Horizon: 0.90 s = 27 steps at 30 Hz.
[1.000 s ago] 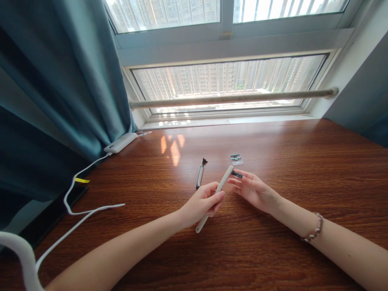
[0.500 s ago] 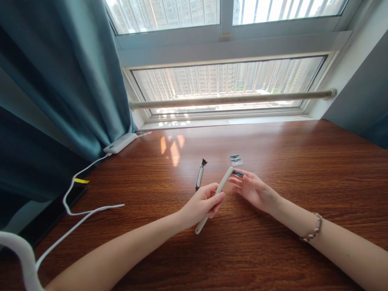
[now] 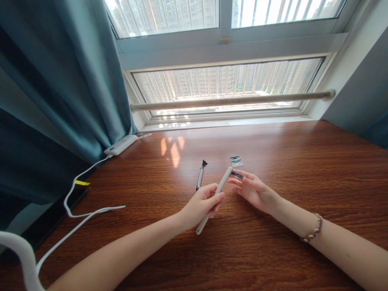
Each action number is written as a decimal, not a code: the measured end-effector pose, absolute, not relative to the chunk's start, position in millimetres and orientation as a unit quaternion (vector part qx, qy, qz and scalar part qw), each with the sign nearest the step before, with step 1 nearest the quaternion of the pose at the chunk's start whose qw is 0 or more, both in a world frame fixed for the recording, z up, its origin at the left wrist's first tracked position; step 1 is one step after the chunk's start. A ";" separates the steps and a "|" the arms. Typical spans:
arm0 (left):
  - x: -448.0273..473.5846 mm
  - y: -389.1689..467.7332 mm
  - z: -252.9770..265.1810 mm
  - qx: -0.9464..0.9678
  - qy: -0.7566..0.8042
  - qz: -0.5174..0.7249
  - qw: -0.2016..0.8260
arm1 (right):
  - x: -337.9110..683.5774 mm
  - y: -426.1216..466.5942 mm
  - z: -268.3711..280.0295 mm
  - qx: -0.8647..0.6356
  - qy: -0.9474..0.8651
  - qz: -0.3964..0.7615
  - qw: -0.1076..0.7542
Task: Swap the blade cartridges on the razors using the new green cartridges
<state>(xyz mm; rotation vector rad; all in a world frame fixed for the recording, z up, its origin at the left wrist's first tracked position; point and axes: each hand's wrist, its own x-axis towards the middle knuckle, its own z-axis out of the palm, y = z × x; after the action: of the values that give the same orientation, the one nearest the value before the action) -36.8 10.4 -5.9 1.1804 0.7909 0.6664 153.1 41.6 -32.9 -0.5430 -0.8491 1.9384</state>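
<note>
My left hand (image 3: 207,204) is closed round the middle of a slim off-white razor handle (image 3: 223,181), which slants up to the right and has a small hole at its lower end. Beside the handle's upper tip, a small black slotted razor head (image 3: 237,174) is pinched by the thumb and fingertips of my right hand (image 3: 254,190), its other fingers loosely spread. Whether head and handle are joined I cannot tell. Just beyond my left hand lies a grey-and-black razor (image 3: 200,176). A small clear pack (image 3: 235,161) with dark strips rests past the handle's tip.
The brown wooden table (image 3: 303,161) runs back to a window with a horizontal rail (image 3: 230,100). At left are a white power bank (image 3: 121,145), its white cable (image 3: 67,202), a yellow tag (image 3: 82,183) and a blue curtain (image 3: 100,72).
The black razor head has tilted very slightly beside the handle's tip. Both hands keep nearly the same place and grip. The whole view has shifted a little.
</note>
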 end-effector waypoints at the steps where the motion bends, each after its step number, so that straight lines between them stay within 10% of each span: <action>1: -36.5 10.1 -5.7 0.529 0.357 0.301 0.709 | 153.1 41.7 -33.0 -0.224 -0.344 0.787 0.461; 27: -37.0 7.8 -0.1 0.535 0.362 0.290 0.706 | 153.1 41.5 -36.4 -0.211 -0.333 0.793 0.464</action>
<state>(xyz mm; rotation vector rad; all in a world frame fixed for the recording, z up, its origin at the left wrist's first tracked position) -37.0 7.8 -0.1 1.1894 0.8052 0.6453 153.1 41.5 -36.4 -0.5176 -0.8170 1.9492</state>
